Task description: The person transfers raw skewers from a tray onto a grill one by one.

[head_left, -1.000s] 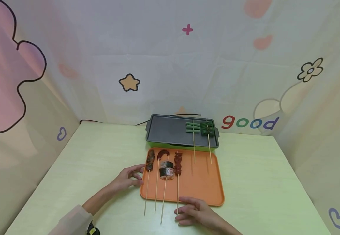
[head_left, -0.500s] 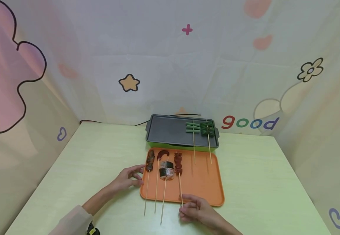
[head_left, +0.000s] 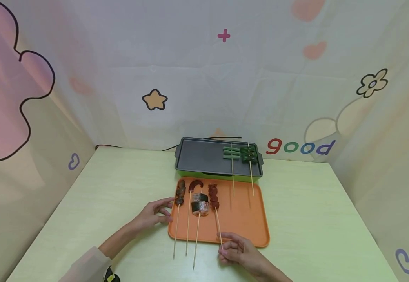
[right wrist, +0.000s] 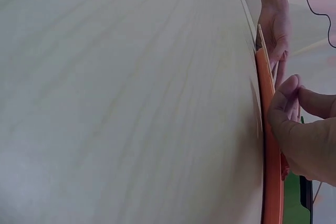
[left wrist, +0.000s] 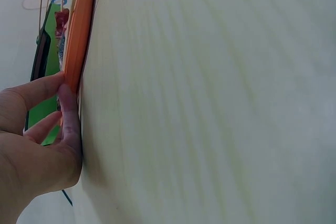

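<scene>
My right hand (head_left: 237,250) pinches the lower end of a meat skewer's stick (head_left: 219,225), its red-brown meat (head_left: 213,196) lying on the orange tray (head_left: 239,219). In the right wrist view, thumb and forefinger of the right hand (right wrist: 304,129) meet above the tray's front rim. On the left, my left hand (head_left: 153,213) touches the tray's side rim with relaxed, spread fingers. Nearest to it lies a skewer of dark brown pieces (head_left: 180,192). Between the hands are a skewer with a curved reddish-brown piece (head_left: 195,185) and one with black-and-white rolls (head_left: 200,203).
Behind the tray stands a green-sided grill with a dark plate (head_left: 204,154). Two skewers of green vegetables (head_left: 248,155) lie at its right side, sticks overhanging the tray. A pale table (head_left: 303,219) extends around, with a printed curtain (head_left: 190,78) at the back.
My right hand has closed its fingertips on the meat skewer's stick and drawn the stick's end slightly right, so the stick slants. The left hand stays at the tray's rim.
</scene>
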Demonstrator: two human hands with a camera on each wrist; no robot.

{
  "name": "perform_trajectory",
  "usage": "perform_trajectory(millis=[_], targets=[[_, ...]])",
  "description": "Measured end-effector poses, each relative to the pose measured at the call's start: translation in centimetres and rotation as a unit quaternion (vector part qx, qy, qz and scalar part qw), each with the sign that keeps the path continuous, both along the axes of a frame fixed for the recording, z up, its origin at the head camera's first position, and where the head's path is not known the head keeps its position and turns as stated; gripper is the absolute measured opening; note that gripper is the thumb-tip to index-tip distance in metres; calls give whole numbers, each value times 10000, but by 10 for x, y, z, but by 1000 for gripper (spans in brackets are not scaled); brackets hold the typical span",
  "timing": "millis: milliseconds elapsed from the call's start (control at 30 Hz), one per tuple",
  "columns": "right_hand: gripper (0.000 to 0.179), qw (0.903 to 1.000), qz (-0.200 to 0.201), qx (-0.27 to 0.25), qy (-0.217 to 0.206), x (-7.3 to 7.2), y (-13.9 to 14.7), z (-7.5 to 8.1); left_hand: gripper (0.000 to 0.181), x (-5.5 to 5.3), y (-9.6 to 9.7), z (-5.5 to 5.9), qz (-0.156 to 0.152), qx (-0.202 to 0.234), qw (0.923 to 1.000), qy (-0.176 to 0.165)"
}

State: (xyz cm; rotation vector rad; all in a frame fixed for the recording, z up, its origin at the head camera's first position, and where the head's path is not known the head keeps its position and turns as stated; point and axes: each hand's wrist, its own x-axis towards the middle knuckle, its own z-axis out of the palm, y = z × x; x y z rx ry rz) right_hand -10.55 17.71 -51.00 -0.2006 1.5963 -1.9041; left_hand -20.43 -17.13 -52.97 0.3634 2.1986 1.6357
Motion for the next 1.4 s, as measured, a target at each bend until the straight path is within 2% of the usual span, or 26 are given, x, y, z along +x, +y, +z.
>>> perform_trajectory(millis=[167,333,467,533,700,800,867,1100,1400], targets=[[62,9993,56,-176,319,3,4,-2,66,1,1,0,-8,62,10000,-21],[60,9938,295,-435,981,4,9,-7,66,-1,2,-1,5,75,10000,-60],[57,9848,441,-594,1572,4,11,-10,65,-1,2,0,35,25,10000,-87],[55,9810,380,-569,1813,3,10,-10,65,-1,1,0,51,2,9999,-94],[50,9650,57,-121,2618,-2,5,-10,65,-3,-1,0,54,-39,10000,-73],[48,9550,-100,73,2963,-7,0,-9,65,-3,-2,0,51,-55,9999,-84],[48,9546,-184,126,2969,-11,-4,-8,65,-2,-2,0,54,-51,9999,-104],[48,9652,-645,449,2493,-30,-19,2,64,-2,-1,0,57,-17,9999,-101],[46,9656,-1413,681,2074,-61,-40,8,66,0,-1,0,-8,168,9998,-96]])
